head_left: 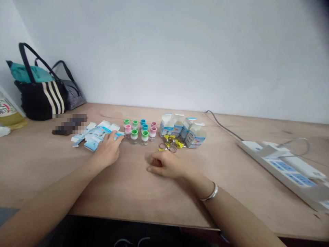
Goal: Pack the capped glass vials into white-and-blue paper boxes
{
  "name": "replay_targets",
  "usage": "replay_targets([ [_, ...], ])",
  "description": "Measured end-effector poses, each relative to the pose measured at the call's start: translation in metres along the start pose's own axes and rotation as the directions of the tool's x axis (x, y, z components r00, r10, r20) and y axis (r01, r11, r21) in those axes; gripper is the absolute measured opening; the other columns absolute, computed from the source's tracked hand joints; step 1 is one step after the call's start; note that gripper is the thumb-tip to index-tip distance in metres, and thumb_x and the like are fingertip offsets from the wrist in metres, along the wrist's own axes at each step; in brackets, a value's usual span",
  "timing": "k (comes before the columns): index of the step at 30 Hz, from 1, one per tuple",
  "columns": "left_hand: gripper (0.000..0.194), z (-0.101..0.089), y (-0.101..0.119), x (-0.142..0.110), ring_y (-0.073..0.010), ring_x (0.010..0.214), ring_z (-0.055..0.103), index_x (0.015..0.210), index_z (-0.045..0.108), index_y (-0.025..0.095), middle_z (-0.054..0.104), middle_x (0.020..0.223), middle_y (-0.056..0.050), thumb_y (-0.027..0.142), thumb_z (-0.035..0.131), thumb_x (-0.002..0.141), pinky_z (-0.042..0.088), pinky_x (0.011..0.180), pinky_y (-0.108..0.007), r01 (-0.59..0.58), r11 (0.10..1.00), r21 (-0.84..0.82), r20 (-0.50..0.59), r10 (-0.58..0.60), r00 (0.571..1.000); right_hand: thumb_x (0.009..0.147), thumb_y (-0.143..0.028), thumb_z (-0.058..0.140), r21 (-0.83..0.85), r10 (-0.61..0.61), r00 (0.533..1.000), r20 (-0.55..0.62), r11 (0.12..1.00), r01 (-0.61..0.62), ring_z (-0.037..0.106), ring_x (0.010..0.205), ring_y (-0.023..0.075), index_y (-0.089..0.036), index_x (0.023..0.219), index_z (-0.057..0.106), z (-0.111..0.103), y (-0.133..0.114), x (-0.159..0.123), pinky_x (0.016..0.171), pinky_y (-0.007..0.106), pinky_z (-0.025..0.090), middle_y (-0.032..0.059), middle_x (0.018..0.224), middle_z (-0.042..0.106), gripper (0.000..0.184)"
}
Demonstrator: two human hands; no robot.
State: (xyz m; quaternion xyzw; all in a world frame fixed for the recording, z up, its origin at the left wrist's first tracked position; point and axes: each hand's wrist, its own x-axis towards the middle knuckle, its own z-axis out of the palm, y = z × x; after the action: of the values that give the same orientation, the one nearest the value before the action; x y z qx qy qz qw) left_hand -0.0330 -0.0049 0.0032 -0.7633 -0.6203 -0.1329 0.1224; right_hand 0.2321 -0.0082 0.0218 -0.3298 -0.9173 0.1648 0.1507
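Observation:
My left hand (108, 151) rests on the wooden table (133, 192), its fingers lying on a pile of flat blue-and-white cartons (96, 135). My right hand (166, 164) lies on the table with fingers loosely curled and nothing seen in them, just below some yellow-handled tweezers (171, 143). Several small vials with green, pink and blue caps (140, 130) stand between the pile and a few folded-up small boxes (182, 130). A silver bangle (210, 193) sits on my right wrist.
A black striped tote bag (41, 92) and a grey bag stand at the back left against the wall. A bottle of yellow liquid (9, 115) is at the far left. A white power strip (285, 168) with a cable lies on the right.

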Motion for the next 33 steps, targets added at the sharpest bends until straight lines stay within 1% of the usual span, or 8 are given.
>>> replay_targets([
  [12,0.052,-0.013,-0.017,0.012,-0.0288,0.109,0.050,0.131,0.042,0.011,0.056,0.114,-0.015,0.002,0.031,0.081,0.040,0.096,-0.043,0.008,0.991,-0.134,-0.346,-0.054,0.937,0.077,-0.032,0.065,0.018,-0.028,1.000,-0.005,0.999,0.028,0.049,0.053,0.0087,-0.017,0.072,0.056,-0.001,0.000,0.000,0.050,0.020,0.031,-0.0023,0.061,0.058,0.018],
  [15,0.048,-0.022,-0.015,0.009,-0.0270,0.109,0.052,0.134,0.039,0.012,0.058,0.113,-0.011,0.007,0.032,0.086,0.039,0.098,-0.041,-0.050,0.964,-0.260,-0.508,-0.093,0.856,0.078,-0.032,0.064,0.002,-0.018,1.000,-0.018,1.000,0.018,0.051,0.055,0.0102,-0.017,0.077,0.059,0.002,0.002,0.000,0.052,0.021,0.034,-0.0009,0.063,0.059,0.016],
  [18,0.040,-0.029,-0.003,0.003,-0.0242,0.114,0.051,0.130,0.044,0.018,0.057,0.120,-0.008,0.018,0.036,0.091,0.037,0.101,-0.038,-0.146,0.892,-0.429,-0.625,-0.176,0.761,0.079,-0.036,0.063,-0.022,0.018,0.976,-0.219,0.999,-0.024,0.054,0.062,0.0139,-0.018,0.104,0.056,0.002,0.005,0.001,0.057,0.025,0.040,0.0039,0.080,0.063,0.032],
  [21,0.036,-0.029,0.016,-0.003,-0.0219,0.115,0.053,0.125,0.048,0.022,0.057,0.124,-0.006,0.027,0.043,0.090,0.041,0.100,-0.036,-0.206,0.703,-0.681,-0.464,-0.197,0.864,0.071,-0.049,0.068,-0.098,-0.002,0.833,-0.553,0.993,-0.062,0.056,0.090,0.0242,-0.017,0.132,0.036,-0.003,0.005,0.001,0.073,0.036,0.046,0.0156,0.114,0.055,0.076],
  [23,0.036,-0.025,0.028,-0.005,-0.0225,0.116,0.053,0.123,0.050,0.020,0.057,0.125,-0.007,0.030,0.046,0.088,0.042,0.100,-0.037,-0.162,0.527,-0.834,-0.268,-0.130,0.955,0.062,-0.058,0.071,-0.226,-0.099,0.778,-0.620,0.972,-0.057,0.046,0.113,0.0328,-0.018,0.137,0.030,-0.009,0.003,0.001,0.092,0.046,0.039,0.0191,0.130,0.044,0.095],
  [26,0.038,-0.017,0.040,-0.005,-0.0241,0.113,0.056,0.121,0.053,0.016,0.059,0.124,-0.008,0.032,0.047,0.087,0.045,0.097,-0.039,0.009,0.281,-0.960,0.002,-0.026,1.000,0.058,-0.058,0.073,-0.397,-0.224,0.872,-0.436,0.917,0.037,0.034,0.127,0.0370,-0.022,0.137,0.034,-0.015,-0.003,-0.001,0.107,0.054,0.015,0.0159,0.139,0.039,0.096],
  [28,0.039,-0.012,0.043,-0.004,-0.0248,0.111,0.057,0.119,0.056,0.015,0.062,0.121,-0.008,0.032,0.049,0.085,0.047,0.094,-0.039,0.099,0.198,-0.975,0.108,0.034,0.994,0.060,-0.050,0.073,-0.412,-0.233,0.926,-0.296,0.906,0.096,0.035,0.127,0.0354,-0.022,0.138,0.035,-0.015,-0.005,-0.002,0.108,0.055,0.011,0.0147,0.139,0.041,0.091],
  [33,0.037,-0.008,0.041,-0.003,-0.0245,0.108,0.059,0.115,0.062,0.017,0.065,0.117,-0.006,0.036,0.049,0.085,0.048,0.091,-0.036,0.132,0.263,-0.956,0.177,0.154,0.972,0.061,-0.038,0.072,-0.281,-0.142,0.977,-0.158,0.955,0.093,0.045,0.120,0.0315,-0.019,0.137,0.037,-0.012,-0.004,-0.004,0.097,0.047,0.033,0.0153,0.136,0.045,0.086],
])
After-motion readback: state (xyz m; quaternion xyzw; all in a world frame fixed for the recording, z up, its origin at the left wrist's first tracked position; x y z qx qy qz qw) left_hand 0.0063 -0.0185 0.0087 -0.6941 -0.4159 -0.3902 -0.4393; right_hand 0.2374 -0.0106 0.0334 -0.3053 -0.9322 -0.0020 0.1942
